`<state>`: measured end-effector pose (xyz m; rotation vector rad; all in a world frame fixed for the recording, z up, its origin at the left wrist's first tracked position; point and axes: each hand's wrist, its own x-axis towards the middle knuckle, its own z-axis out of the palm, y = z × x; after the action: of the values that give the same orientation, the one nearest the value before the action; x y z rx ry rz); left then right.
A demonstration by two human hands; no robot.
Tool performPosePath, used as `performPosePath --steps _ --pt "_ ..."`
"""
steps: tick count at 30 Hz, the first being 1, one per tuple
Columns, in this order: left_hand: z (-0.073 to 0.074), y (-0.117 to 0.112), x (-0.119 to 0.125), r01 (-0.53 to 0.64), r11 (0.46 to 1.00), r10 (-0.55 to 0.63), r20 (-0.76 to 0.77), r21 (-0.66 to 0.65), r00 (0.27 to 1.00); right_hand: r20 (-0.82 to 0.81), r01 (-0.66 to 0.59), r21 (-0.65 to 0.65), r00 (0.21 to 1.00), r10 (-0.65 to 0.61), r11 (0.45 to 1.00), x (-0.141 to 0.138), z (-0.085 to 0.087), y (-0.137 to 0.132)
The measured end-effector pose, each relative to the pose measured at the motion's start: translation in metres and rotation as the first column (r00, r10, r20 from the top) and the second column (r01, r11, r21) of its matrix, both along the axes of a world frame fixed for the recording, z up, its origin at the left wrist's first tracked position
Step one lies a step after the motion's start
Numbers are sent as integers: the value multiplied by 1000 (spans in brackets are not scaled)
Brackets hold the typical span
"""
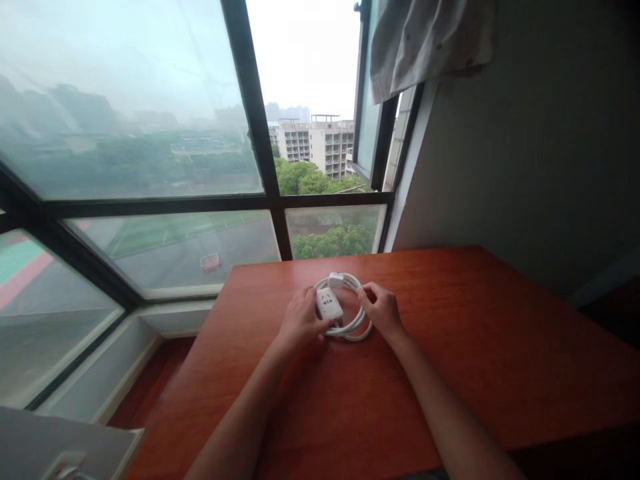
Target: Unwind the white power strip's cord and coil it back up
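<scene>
A white extension cord lies coiled on the wooden table, its cable [356, 325] looped in a ring. The socket block [329, 304] sits at the left side of the coil, with its outlet holes facing up. At the far side of the ring rests the white plug [337, 280]. My left hand [301, 315] grips the socket block from the left, thumb at its near edge and fingers along its far left side. On the right of the ring, my right hand [381, 307] pinches the cable between thumb and fingers.
The reddish-brown table [480, 347] spreads around the coil. Beyond its far edge stand dark-framed windows [273, 200], one pane swung open. A curtain [430, 47] hangs at upper right beside a grey wall [530, 147]. A white surface [65, 433] is at lower left.
</scene>
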<state>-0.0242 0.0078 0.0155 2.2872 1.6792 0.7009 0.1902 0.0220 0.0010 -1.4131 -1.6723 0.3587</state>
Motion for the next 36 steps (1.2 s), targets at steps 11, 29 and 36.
performPosePath --steps 11,29,36 --pt "-1 1 0 -17 999 18 26 -50 1000 -24 4 -45 1000 -5 999 1 0 0" --pt "1 29 9 -80 988 48 230 131 972 -21 -72 147 997 76 986 -2 10 -9" --pt "12 40 13 -152 961 74 312 233 947 11 -80 204 997 79 976 -4 13 -11"
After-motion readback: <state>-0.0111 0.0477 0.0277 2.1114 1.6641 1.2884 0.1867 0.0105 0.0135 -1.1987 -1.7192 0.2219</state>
